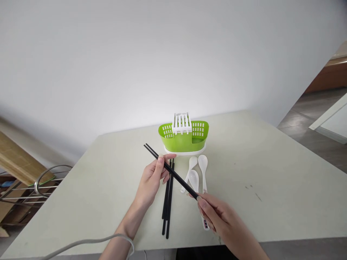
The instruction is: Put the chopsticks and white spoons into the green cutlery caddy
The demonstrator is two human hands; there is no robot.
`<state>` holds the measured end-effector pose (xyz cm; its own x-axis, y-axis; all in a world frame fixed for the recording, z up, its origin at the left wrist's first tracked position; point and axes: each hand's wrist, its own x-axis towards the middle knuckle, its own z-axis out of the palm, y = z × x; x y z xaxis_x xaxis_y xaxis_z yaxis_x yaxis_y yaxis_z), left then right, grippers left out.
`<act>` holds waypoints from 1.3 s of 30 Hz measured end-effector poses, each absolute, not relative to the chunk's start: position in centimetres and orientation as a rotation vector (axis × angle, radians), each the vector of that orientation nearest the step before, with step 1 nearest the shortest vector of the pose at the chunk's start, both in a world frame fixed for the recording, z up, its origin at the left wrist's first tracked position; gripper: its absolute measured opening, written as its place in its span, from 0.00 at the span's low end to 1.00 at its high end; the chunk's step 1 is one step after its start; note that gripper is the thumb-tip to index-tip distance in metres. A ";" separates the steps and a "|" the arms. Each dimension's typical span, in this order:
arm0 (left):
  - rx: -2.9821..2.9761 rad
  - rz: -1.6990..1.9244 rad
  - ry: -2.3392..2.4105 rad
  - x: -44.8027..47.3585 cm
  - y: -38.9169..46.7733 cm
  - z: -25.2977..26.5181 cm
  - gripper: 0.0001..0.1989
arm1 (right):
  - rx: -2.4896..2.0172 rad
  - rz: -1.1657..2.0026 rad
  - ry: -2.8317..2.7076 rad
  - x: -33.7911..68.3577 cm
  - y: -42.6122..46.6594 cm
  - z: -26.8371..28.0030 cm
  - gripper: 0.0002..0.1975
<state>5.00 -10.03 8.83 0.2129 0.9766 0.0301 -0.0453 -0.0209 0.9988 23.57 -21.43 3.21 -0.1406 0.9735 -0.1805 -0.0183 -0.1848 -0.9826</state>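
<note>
Smooth pale table [257,173], slim black chopsticks [173,174]

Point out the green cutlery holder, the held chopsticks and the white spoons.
green cutlery holder [180,142], head view, on its front wall.
held chopsticks [179,178], head view, mid-shaft between the hands.
white spoons [202,162], head view, bowl of the rightmost spoon.

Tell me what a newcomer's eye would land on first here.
First, the green holder with its white rack, standing at the far middle of the pale table. Next, the pair of black chopsticks held slantwise above the table, the left hand gripping near the middle and the right hand pinching the near end. Below them lie more chopsticks, with three white spoons to their right.
</note>
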 end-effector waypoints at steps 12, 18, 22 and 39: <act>1.299 1.183 1.099 3.1 -9.2 9.0 0.22 | -1.298 1.472 -1.229 24.8 -21.9 2.3 0.27; 1.319 1.164 1.082 2.7 -9.0 9.2 0.22 | -1.287 1.486 -1.216 25.2 -22.0 2.2 0.27; 1.369 1.122 1.072 2.6 -9.1 9.8 0.21 | -1.257 1.523 -1.200 25.4 -22.0 2.1 0.27; 1.544 1.810 1.122 -2.5 -3.9 17.3 0.18 | -1.413 1.181 -1.078 31.6 -22.1 -2.4 0.29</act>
